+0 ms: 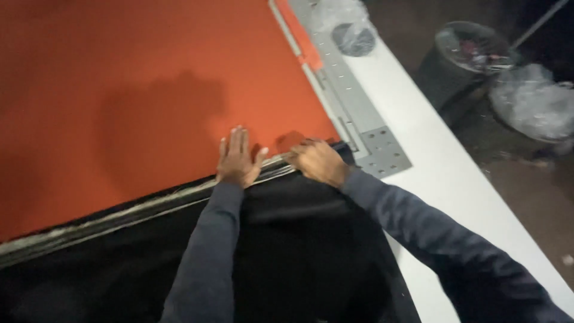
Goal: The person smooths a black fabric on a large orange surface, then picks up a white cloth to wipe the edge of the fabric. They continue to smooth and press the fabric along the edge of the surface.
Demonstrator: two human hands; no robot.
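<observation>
- Black cloth is lying on the near part of the table, its pale far edge meeting the orange sheet.
- Left hand is pressing flat, fingers spread, across that edge.
- Right hand is curling over the cloth's edge just right of it; the grip cannot be told.
- Metal rail is running along the sheet's right side.
- White table is extending right; bins are standing beyond on the floor.

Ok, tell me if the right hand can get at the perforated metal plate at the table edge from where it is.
Probably yes: the right hand sits on the black fabric edge, close beside the perforated metal plate, with nothing between them.
</observation>
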